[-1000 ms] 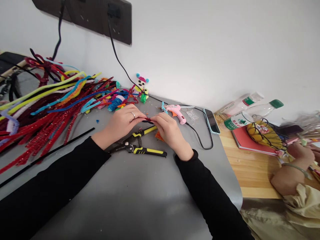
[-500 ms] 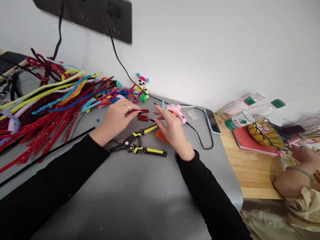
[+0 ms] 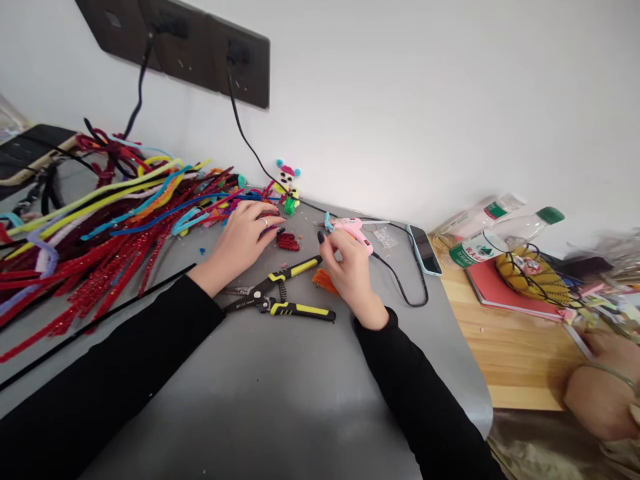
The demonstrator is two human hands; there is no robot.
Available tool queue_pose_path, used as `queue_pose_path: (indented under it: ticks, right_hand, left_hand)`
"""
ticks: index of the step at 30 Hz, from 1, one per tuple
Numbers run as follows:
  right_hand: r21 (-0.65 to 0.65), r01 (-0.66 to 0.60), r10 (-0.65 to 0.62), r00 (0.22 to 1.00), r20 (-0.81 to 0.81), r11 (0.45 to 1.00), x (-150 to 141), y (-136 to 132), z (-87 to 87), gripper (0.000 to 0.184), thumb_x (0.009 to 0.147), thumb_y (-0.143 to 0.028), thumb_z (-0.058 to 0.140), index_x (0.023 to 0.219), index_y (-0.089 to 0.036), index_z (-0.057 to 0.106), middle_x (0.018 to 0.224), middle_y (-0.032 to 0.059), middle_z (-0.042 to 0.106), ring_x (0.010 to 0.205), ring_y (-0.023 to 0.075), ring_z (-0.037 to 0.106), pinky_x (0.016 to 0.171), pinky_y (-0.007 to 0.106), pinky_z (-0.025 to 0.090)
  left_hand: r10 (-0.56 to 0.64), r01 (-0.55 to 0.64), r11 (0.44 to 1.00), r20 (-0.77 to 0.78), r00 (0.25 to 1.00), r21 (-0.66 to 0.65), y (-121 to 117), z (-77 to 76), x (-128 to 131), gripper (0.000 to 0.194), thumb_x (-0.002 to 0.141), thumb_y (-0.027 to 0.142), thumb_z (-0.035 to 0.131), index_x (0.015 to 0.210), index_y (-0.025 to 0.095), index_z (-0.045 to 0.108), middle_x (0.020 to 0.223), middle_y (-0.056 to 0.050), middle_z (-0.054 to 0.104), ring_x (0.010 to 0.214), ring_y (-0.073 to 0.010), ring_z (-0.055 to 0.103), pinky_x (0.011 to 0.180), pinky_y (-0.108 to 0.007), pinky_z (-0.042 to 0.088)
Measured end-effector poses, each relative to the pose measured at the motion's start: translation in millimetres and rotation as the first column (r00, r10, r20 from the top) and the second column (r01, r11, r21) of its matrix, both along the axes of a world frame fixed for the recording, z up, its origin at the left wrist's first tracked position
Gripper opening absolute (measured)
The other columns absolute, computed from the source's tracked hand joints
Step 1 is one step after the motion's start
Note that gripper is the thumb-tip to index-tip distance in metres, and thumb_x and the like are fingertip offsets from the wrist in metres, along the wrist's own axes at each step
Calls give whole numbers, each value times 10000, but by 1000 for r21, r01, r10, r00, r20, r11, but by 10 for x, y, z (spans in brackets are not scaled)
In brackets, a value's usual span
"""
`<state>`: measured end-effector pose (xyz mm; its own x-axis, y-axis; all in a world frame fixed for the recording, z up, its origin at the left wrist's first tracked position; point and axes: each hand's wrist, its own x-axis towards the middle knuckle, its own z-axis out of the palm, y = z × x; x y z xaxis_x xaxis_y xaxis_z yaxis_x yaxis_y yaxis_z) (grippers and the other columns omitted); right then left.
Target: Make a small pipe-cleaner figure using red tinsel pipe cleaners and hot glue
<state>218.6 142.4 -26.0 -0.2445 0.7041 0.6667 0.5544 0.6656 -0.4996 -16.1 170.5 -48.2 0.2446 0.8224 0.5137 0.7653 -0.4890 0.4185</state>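
Evidently the grey surface (image 3: 280,400) takes up most of the view, its far edge running along the wall and its right edge curving round at the near corner. A big pile of fuzzy sticks (image 3: 115,227) in red, yellow, blue and black fills its far left part. Between that pile and the right edge lie pliers (image 3: 263,298) with their handles spread, the yellow-and-black ends pointing toward the right edge.

Past them, toward the far edge, the left hand (image 3: 243,233) is low over the surface, thumb and fingers a little apart; some dark red shows by its fingers, and I cannot tell whether it is gripped. The right hand (image 3: 350,267) has its fingers curled and thumb drawn in near them; whether anything is pinched there cannot be told. It partly covers a pink glue gun (image 3: 354,230). A phone (image 3: 425,250) rests at the far right corner.

Smaller still, a bear-like figure (image 3: 287,179) stands near the far edge. An orange piece (image 3: 325,281) sits beside the right hand, partly hidden by it. The red bundle (image 3: 289,241) lies between the hands, just beside the left thumb tip and farther from the right hand's fingers.
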Motion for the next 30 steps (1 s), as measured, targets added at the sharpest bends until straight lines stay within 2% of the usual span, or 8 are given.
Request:
queue_pose_path:
  ticks: [7,10,13,17,22,25,27,30]
  right_hand:
    - [-3,-33,33,997,-68,999,28,28,14,185,1052,-218,487,904,-240,596,916,47,706,841,182,643,804,351,515]
    - [-35,4,-9,992,-125,999,23,2,28,178,1051,-241,481,908,-239,588,857,23,686,764,165,621,755,338,509]
    - [-91,49,-63,987,-149,995,36,-27,33,292,1076,-275,449,795,-241,517,733,-5,612,690,152,564,703,322,474]
    - [-70,32,-39,994,-101,997,49,-25,17,398,1091,-282,434,706,-234,520,673,-1,596,647,151,546,687,327,468]
    - [43,-26,29,996,-83,999,27,15,-11,178,1041,-192,510,1032,-229,684,1095,71,754,804,160,681,838,362,551]
    - [93,-35,38,999,-28,995,29,23,-18,261,1040,-206,558,812,-227,683,1142,87,746,1008,208,697,961,420,543]
    - [130,17,-18,1000,2,991,38,24,-19,297,1040,-213,572,770,-227,695,1262,107,705,1171,245,653,1003,452,530]
    - [178,145,-144,989,-15,973,49,27,-25,167,1018,-206,598,994,-252,757,1531,137,512,1349,284,549,1048,495,521]
  left_hand:
    - [164,-181,979,165,973,98,-140,253,-161,288,1020,312,516,1113,239,778,1174,-73,785,1162,-294,669,1060,-462,529]
    - [238,-262,960,211,948,95,-130,285,-252,290,986,277,531,1166,251,757,1168,-55,790,1151,-289,681,1056,-442,535]
    - [282,-299,952,197,939,66,-91,269,-323,323,957,255,529,1196,246,747,1202,-66,779,1162,-303,677,1062,-459,533]
    - [220,-224,974,121,968,22,-35,185,-331,305,962,292,516,1128,230,765,1222,-104,750,1208,-324,647,1091,-492,515]
    - [155,-157,987,71,985,16,-45,137,-259,303,977,316,492,1086,256,769,1259,-99,721,1270,-323,613,1137,-499,485]
    - [179,-184,982,91,980,52,-113,209,-266,312,1004,318,475,1123,240,753,1240,-100,734,1219,-295,640,1105,-467,502]
    - [214,-220,971,83,973,87,-166,274,-334,333,1021,343,470,1161,212,743,1204,-103,745,1174,-286,651,1082,-458,512]
    - [336,-342,926,62,940,161,-231,361,-543,365,1025,381,486,1172,167,742,1197,-133,735,1199,-315,637,1109,-494,482]
